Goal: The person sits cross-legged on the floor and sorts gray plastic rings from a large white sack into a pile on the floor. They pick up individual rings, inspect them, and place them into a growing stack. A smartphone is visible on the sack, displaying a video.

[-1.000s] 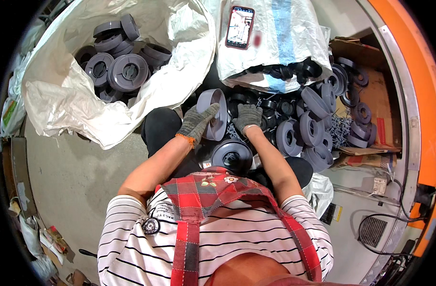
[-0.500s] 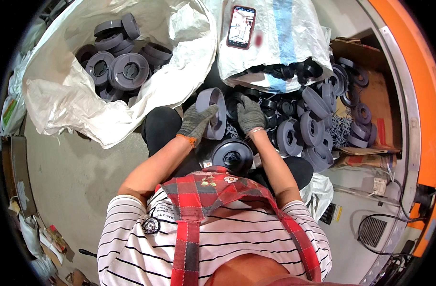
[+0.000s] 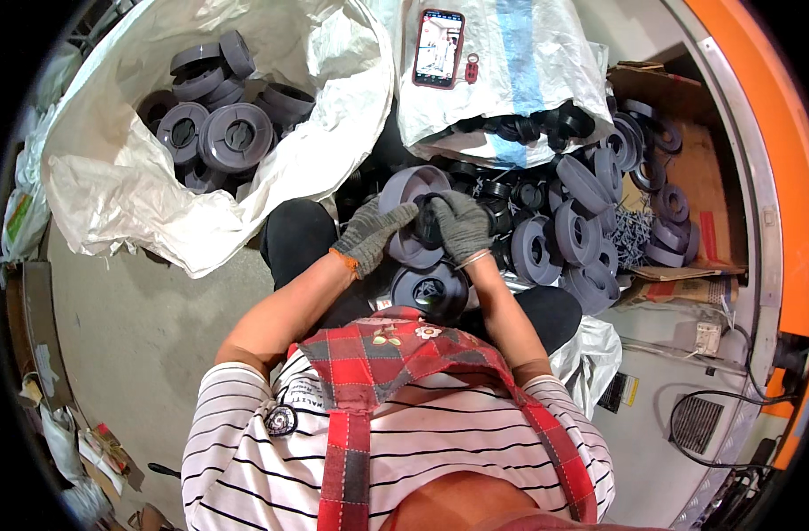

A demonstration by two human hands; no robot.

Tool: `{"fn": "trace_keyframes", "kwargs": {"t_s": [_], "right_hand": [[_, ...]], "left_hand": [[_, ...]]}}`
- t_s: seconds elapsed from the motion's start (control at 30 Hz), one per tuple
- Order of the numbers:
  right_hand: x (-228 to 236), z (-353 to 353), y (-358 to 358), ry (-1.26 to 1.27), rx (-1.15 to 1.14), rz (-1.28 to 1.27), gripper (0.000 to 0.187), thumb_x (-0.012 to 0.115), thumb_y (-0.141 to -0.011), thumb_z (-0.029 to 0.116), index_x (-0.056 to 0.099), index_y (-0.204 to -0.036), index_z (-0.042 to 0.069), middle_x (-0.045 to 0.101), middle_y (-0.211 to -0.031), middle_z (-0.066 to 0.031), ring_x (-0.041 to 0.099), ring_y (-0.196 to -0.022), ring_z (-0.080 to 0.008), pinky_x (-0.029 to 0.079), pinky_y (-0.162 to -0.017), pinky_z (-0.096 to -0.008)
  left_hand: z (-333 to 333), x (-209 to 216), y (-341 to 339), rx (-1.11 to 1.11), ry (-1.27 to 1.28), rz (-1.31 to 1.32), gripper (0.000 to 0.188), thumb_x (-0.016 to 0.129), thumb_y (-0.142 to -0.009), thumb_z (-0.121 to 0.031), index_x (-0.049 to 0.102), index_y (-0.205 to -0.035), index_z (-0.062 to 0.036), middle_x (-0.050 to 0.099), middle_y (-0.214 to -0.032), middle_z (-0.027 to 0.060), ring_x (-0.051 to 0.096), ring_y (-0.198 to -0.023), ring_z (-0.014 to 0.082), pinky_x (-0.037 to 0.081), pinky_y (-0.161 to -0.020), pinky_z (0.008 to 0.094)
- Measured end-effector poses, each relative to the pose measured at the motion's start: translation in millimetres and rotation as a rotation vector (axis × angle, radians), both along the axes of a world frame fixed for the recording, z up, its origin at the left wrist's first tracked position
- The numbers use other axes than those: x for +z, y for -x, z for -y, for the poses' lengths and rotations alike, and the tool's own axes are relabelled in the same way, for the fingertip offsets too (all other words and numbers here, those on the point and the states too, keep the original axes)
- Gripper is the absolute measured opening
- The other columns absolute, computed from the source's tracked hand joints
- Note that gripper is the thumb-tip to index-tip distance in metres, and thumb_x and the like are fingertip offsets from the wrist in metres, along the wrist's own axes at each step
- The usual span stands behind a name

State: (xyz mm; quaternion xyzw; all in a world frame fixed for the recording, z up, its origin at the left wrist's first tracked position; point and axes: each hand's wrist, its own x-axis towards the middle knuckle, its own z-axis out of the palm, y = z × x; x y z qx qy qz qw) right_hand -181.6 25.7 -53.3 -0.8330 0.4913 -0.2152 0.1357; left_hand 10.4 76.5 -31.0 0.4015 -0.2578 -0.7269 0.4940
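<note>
In my gloved left hand (image 3: 369, 237) is a grey plastic ring (image 3: 408, 183), tilted, the fingers closed on its left side. My gloved right hand (image 3: 464, 228) grips a black round plastic insert (image 3: 430, 221) at the ring's opening. The insert overlaps the ring, but whether it is seated in it I cannot tell. Just below, between my knees, sits a grey ring with a black centre (image 3: 429, 290). To the right of my right hand are loose grey rings (image 3: 535, 250) and black round inserts (image 3: 530, 195) in a heap.
At the upper left, a white woven sack (image 3: 95, 190) holds several grey rings with black centres (image 3: 236, 137). A phone (image 3: 438, 49) lies on another white sack (image 3: 546, 75), black inserts spilling from its mouth. Farther right are screws (image 3: 633, 237) and a cardboard box (image 3: 710, 195).
My right hand has brought the black insert up and left against the grey ring. The ring has turned its opening more toward me, with my left hand still on it.
</note>
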Motion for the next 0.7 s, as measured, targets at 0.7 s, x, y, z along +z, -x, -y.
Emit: {"fn": "trace_keyframes", "kwargs": {"t_s": [0.7], "right_hand": [[17.8,-37.7,-9.1,-0.565,-0.021,0.569,0.063,0.074,-0.071,0.027,0.047,-0.123,0.003,0.056,-0.116,-0.0171,0.056,-0.106,-0.0303,0.045,-0.093,-0.0411]], "left_hand": [[-13.5,52.2,0.7,-0.270,0.483,0.821,0.077,0.076,-0.074,-0.031,0.040,-0.134,0.0021,0.057,-0.118,0.0167,0.058,-0.104,0.0213,0.046,-0.090,0.0299]]}}
